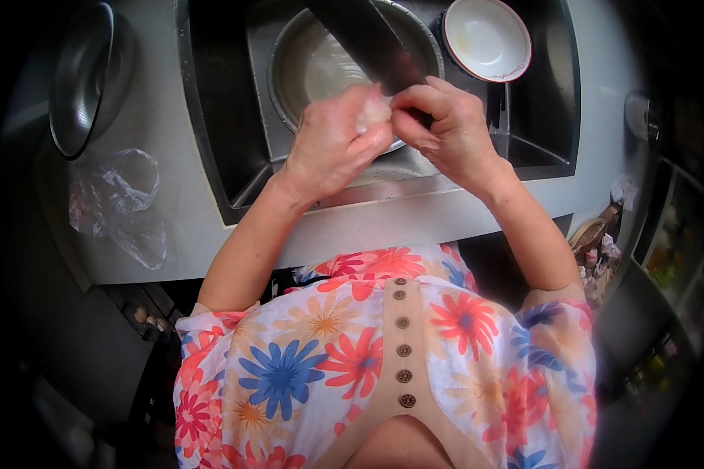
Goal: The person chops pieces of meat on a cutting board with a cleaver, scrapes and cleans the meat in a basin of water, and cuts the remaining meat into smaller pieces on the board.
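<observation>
Over the sink (235, 129), my two hands meet in front of a large metal bowl (297, 70) holding cloudy liquid. My left hand (336, 141) is closed around a small pale, wet, whitish piece (374, 113) that I cannot identify. My right hand (450, 129) is pinched close beside it, thumb and finger together; what lies between them is too small to make out. The dark faucet (368, 43) reaches down over the bowl, its lower end just behind my fingers.
A white bowl with a red rim (489, 39) sits at the sink's right. On the left counter (176, 227) are a metal strainer (82, 82) and a crumpled clear plastic bag (125, 199). Beyond the counter's right end is a container of scraps (598, 254).
</observation>
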The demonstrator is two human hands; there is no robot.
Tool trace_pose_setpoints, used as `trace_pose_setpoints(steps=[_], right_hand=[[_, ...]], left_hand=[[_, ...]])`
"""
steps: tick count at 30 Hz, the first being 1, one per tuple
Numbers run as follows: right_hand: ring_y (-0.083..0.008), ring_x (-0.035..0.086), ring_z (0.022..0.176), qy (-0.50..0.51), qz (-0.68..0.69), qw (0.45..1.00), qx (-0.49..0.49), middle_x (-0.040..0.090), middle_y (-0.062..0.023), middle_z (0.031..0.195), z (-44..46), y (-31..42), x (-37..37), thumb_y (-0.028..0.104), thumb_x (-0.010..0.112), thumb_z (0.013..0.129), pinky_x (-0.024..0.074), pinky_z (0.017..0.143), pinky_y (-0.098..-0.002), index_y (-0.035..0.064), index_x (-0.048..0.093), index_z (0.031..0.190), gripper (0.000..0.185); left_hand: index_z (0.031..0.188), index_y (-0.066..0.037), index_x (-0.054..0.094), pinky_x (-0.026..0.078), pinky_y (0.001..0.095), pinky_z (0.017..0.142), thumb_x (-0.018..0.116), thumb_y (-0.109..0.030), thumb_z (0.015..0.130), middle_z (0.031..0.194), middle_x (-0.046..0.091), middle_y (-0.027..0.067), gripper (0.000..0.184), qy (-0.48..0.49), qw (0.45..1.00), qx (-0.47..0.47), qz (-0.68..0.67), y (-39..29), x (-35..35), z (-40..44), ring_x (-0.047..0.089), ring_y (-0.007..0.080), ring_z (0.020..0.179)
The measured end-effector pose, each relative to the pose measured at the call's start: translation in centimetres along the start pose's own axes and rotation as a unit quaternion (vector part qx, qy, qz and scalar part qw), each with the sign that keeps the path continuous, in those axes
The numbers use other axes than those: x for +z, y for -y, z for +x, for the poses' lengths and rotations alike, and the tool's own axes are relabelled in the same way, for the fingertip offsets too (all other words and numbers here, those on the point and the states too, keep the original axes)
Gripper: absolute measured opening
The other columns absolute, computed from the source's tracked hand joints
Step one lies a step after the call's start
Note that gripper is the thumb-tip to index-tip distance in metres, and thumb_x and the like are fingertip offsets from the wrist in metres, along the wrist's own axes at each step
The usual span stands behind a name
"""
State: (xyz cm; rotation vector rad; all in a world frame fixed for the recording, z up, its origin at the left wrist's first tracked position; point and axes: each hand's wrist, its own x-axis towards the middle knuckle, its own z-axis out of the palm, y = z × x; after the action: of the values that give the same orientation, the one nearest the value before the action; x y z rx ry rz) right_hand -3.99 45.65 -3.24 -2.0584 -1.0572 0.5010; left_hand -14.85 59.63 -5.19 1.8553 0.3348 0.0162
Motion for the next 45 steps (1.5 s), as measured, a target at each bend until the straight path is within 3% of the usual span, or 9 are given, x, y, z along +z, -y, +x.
trace_pose_setpoints(steps=[7, 11, 15, 18, 19, 20, 22, 38, 45], right_hand=[[-0.0234, 0.057, 0.063, 0.005, 0.007, 1.000, 0.029, 0.057, -0.0095, 0.071, 0.2, -1.6, -0.7, 0.004, 0.063, 0.075, 0.0470, 0.059, -0.0313, 0.0065, 0.064, 0.088, 0.014], [-0.0254, 0.060, 0.070, -0.005, 0.012, 0.999, -0.038, 0.062, -0.0129, 0.083, 0.6, -1.3, -2.0, 0.005, 0.063, 0.079, 0.0482, 0.064, -0.0323, 0.0128, 0.054, 0.120, 0.042], [-0.0312, 0.059, 0.068, 0.004, -0.042, 0.999, -0.022, 0.060, -0.0164, 0.082, 0.0, 0.5, -3.6, 0.004, 0.064, 0.078, 0.0479, 0.063, -0.0362, 0.0153, 0.042, 0.131, 0.058], [-0.0295, 0.060, 0.066, 0.042, -0.079, 0.996, 0.028, 0.061, -0.0130, 0.081, -0.9, 1.2, -3.7, 0.003, 0.064, 0.078, 0.0478, 0.059, -0.0352, 0.0124, 0.049, 0.121, 0.046], [-0.0279, 0.061, 0.066, 0.004, -0.076, 0.994, -0.083, 0.062, -0.0092, 0.080, -1.0, 0.4, -2.8, 0.002, 0.065, 0.076, 0.0478, 0.056, -0.0340, 0.0104, 0.055, 0.108, 0.035], [-0.0269, 0.061, 0.067, 0.014, -0.062, 0.995, -0.072, 0.062, -0.0080, 0.079, -1.3, 0.9, -2.6, 0.000, 0.065, 0.072, 0.0484, 0.056, -0.0331, 0.0096, 0.057, 0.100, 0.031], [-0.0263, 0.061, 0.066, 0.027, -0.071, 0.993, -0.092, 0.062, -0.0083, 0.079, -1.3, 1.4, -2.7, -0.002, 0.066, 0.067, 0.0485, 0.055, -0.0324, 0.0093, 0.057, 0.102, 0.038], [-0.0215, 0.059, 0.058, 0.029, -0.144, 0.978, -0.147, 0.058, -0.0032, 0.069, -1.9, 0.2, -1.8, 0.002, 0.066, 0.063, 0.0470, 0.049, -0.0323, 0.0112, 0.058, 0.110, 0.048], [-0.0225, 0.060, 0.060, 0.029, -0.172, 0.975, -0.138, 0.059, -0.0037, 0.070, -1.9, -1.0, -2.0, 0.003, 0.066, 0.066, 0.0474, 0.051, -0.0332, 0.0124, 0.058, 0.111, 0.046]], left_hand=[[0.092, -0.002, 0.057, 0.042, 0.0254, 0.058, 0.059, -0.018, 0.081, 0.072, 0.055, 0.0018, 0.021, 0.030, 0.983, -0.030, -0.176, 1.4, 0.0, 0.4, 0.050, 0.0103, 0.063], [0.094, -0.005, 0.054, 0.030, 0.0193, 0.048, 0.058, -0.015, 0.083, 0.070, 0.046, -0.0043, 0.016, 0.054, 0.923, -0.148, -0.351, 0.6, -0.6, 0.5, 0.036, 0.0027, 0.055], [0.080, -0.008, 0.054, 0.026, 0.0198, 0.044, 0.059, -0.019, 0.081, 0.060, 0.042, -0.0037, 0.012, 0.027, 0.904, -0.179, -0.389, 1.1, -0.7, 0.9, 0.032, 0.0032, 0.050], [0.078, -0.008, 0.053, 0.025, 0.0215, 0.044, 0.059, -0.019, 0.081, 0.056, 0.038, -0.0044, 0.013, 0.019, 0.898, -0.185, -0.398, 1.4, -0.7, 1.1, 0.030, 0.0042, 0.048], [0.078, -0.008, 0.053, 0.024, 0.0219, 0.044, 0.059, -0.019, 0.082, 0.055, 0.037, -0.0046, 0.012, 0.023, 0.895, -0.185, -0.404, 1.8, -0.6, 1.1, 0.030, 0.0044, 0.047], [0.078, -0.008, 0.053, 0.023, 0.0223, 0.044, 0.059, -0.018, 0.082, 0.054, 0.036, -0.0048, 0.012, 0.026, 0.893, -0.184, -0.411, 2.2, -0.6, 1.0, 0.029, 0.0047, 0.047], [0.100, -0.005, 0.058, 0.026, 0.0197, 0.045, 0.057, -0.031, 0.090, 0.064, 0.046, -0.0041, 0.028, 0.034, 0.874, -0.138, -0.466, 3.6, -0.1, 0.5, 0.033, 0.0036, 0.048], [0.099, -0.006, 0.057, 0.044, 0.0228, 0.072, 0.048, -0.032, 0.096, 0.085, 0.058, -0.0019, 0.027, -0.005, 0.918, -0.064, -0.391, 5.9, 0.9, 0.2, 0.051, 0.0047, 0.079], [0.090, -0.007, 0.058, 0.031, 0.0215, 0.043, 0.046, -0.036, 0.096, 0.063, 0.047, -0.0029, 0.031, 0.079, 0.801, -0.131, -0.579, 5.5, 0.1, -0.3, 0.038, 0.0055, 0.048]])
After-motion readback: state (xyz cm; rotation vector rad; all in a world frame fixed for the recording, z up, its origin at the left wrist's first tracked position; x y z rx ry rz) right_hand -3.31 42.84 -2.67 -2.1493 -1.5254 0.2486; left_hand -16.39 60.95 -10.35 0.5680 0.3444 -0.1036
